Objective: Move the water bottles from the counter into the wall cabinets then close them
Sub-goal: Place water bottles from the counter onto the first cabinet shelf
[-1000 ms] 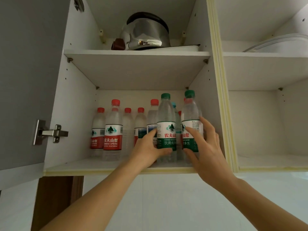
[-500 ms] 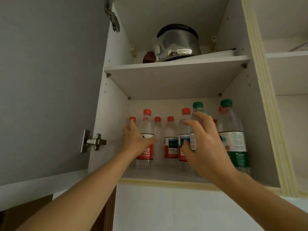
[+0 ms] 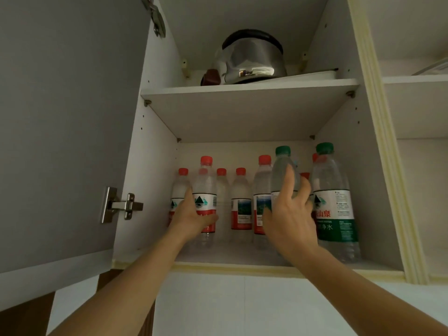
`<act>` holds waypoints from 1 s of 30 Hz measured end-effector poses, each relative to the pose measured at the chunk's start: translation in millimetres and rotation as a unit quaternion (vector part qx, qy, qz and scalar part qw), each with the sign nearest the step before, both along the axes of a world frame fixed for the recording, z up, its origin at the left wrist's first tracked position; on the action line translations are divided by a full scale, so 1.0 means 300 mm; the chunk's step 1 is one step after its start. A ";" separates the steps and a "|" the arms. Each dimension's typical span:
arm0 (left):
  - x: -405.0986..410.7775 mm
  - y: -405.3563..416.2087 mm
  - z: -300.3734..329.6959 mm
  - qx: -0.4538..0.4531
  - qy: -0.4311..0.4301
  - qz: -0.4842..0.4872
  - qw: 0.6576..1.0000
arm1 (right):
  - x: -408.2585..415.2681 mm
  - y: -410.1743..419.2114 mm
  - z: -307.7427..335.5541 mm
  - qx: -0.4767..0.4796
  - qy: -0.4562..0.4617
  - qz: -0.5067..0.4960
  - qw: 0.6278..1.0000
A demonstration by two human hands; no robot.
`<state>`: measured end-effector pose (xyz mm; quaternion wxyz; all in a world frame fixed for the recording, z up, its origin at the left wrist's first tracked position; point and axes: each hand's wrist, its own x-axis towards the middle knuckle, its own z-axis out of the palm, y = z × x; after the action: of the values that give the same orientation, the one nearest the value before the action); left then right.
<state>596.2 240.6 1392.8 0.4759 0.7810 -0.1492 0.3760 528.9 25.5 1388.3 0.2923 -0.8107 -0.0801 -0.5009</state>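
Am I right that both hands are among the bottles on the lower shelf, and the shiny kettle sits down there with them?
Not quite. The head view shows the kettle on the upper shelf, above the bottles. The left hand and right hand are indeed among the bottles on the lower shelf.

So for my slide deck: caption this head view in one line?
Both hands at water bottles in the open cabinet: left hand grips a red-capped bottle, right hand a green-capped bottle.
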 end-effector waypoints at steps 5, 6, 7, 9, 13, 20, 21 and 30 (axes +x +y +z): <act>-0.002 0.004 0.005 0.019 0.009 0.026 0.999 | -0.017 -0.014 -0.039 0.000 0.004 -0.008 1.000; -0.005 0.006 0.008 0.026 0.012 0.038 0.999 | -0.021 -0.017 -0.039 -0.005 0.004 0.002 1.000; -0.009 0.008 0.011 0.031 0.016 0.049 0.998 | -0.026 -0.019 -0.038 -0.012 0.006 0.011 1.000; -0.015 0.018 0.018 0.040 0.027 0.065 0.997 | -0.034 -0.012 -0.037 -0.024 0.013 0.036 0.999; -0.028 0.058 0.021 0.039 0.037 0.115 0.992 | -0.021 0.030 -0.030 -0.028 0.030 0.129 0.991; -0.038 0.119 -0.003 0.081 0.080 0.249 0.962 | 0.106 0.143 0.014 -0.045 0.141 0.235 0.961; -0.037 0.123 -0.008 0.102 0.096 0.272 0.952 | 0.125 0.159 0.026 -0.047 0.153 0.243 0.957; -0.049 0.118 -0.015 0.206 0.037 0.363 0.908 | 0.229 0.273 0.167 -0.088 0.307 0.254 0.913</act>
<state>581.4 275.9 1388.3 0.1406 0.8751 0.0880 0.4546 597.5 107.3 1438.4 0.3471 -0.8992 -0.2337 -0.1275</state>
